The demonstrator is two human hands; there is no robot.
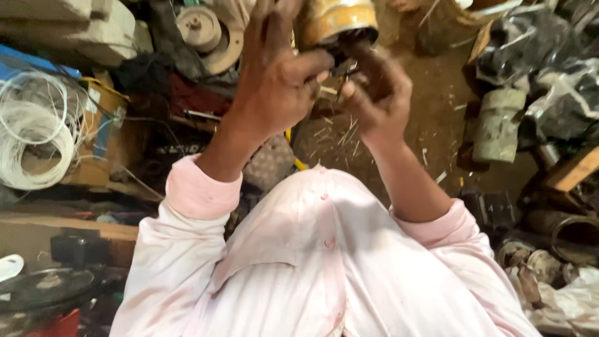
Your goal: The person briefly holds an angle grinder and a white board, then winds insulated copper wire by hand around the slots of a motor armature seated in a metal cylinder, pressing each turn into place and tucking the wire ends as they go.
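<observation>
Your left hand (274, 75) is raised in front of you, fingers curled, with the thumb and forefinger pressed onto a small dark metal part (344, 62) that sits between both hands. Your right hand (374, 93) comes up from the other side, and its fingertips close on the same part, so the two hands meet around it. The part is too small and too blurred to tell its exact shape.

Just above your fingertips, touching or nearly touching the part, is a yellow metal cylinder (334, 22) with a dark open end facing down toward your hands. You cannot tell whether the part is joined to it.

Left of your left hand, well apart, an open cardboard box (106, 134) stands on the cluttered floor, with coils of white wire (34, 134) lying over and beside its left edge; what else is in the box is hidden. Above your left hand lies a round pale pulley wheel (199, 28).

Right of your right hand stands a dull grey-green can (499, 125), upright, and beyond it heaps of dark plastic bags (549, 68). Lower right, near your right elbow, a rusty open pipe end (571, 234) shows a dark hollow inside.

Your pink sleeves (199, 193) cover both forearms to the wrists.
</observation>
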